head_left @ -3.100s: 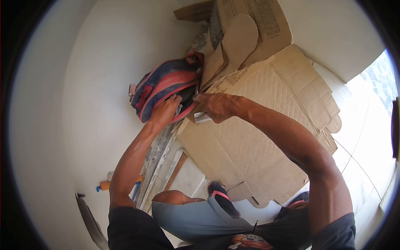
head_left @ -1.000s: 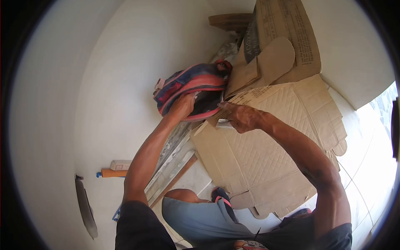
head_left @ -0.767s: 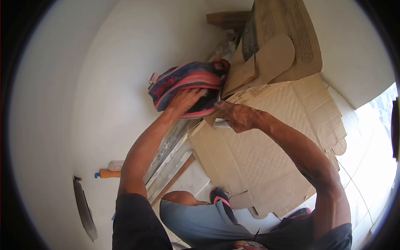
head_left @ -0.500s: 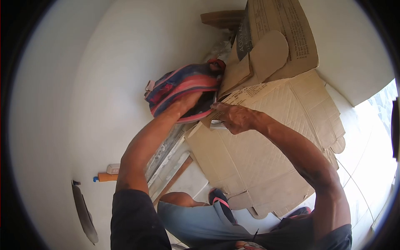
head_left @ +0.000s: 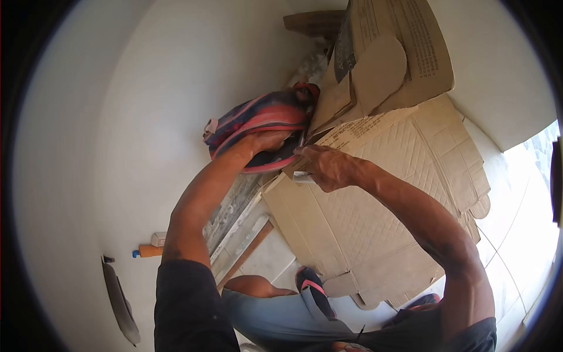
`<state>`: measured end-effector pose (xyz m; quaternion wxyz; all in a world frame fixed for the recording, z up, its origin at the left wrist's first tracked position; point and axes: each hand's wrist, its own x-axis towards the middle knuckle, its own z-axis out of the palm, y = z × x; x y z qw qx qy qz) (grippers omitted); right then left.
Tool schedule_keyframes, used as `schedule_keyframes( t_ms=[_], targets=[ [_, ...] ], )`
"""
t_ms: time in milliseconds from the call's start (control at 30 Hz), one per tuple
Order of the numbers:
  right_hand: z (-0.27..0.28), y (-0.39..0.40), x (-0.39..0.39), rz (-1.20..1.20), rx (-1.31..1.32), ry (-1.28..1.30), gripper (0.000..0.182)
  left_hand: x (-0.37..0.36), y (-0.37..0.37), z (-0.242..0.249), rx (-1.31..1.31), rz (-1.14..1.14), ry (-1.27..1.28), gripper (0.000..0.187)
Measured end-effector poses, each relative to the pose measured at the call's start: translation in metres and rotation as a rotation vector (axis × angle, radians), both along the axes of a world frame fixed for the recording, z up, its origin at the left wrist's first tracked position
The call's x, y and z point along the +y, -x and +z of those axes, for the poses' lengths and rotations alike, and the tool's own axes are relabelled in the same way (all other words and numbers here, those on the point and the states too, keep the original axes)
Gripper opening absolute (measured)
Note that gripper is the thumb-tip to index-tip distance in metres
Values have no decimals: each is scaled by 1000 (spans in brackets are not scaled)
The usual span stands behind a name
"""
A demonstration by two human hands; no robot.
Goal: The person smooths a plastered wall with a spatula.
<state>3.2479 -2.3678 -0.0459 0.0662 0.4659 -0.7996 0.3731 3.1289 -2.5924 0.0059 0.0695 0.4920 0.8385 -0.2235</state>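
A red and dark-blue striped bag [head_left: 258, 120] leans against the wall, its dark opening facing me. My left hand [head_left: 268, 141] reaches into that opening, with its fingertips hidden inside. At the opening's right-hand edge, my right hand [head_left: 329, 168] is closed, thumb and finger pinching the bag's rim. Just below those fingers shows a small white piece [head_left: 302, 176], next to a brown cardboard edge. A large flattened cardboard box [head_left: 375, 205] lies under my right forearm.
Another printed cardboard panel [head_left: 404, 64] stands upright behind the bag. Long strips [head_left: 243, 243] lie on the floor along the wall at left. An orange object [head_left: 151, 251] and a dark blade-shaped object [head_left: 119, 302] are at the far left. My shoe [head_left: 315, 291] is by the cardboard's near edge.
My left hand has drawn slightly back out of the bag's opening, so more of its back shows. The right hand stays at the rim, nearly still.
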Motion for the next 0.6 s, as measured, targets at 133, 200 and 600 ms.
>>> schedule_keyframes(
  t_ms=[133,200,600],
  targets=[
    [-6,-2,0,3,-41,-24,36,25,6,34,-201,347,-111,43],
    [-3,-5,-4,12,-59,-24,38,32,1,51,-232,506,-134,43],
    [-4,-3,-8,30,-98,-52,40,-15,22,5,-217,78,46,43]
  ],
)
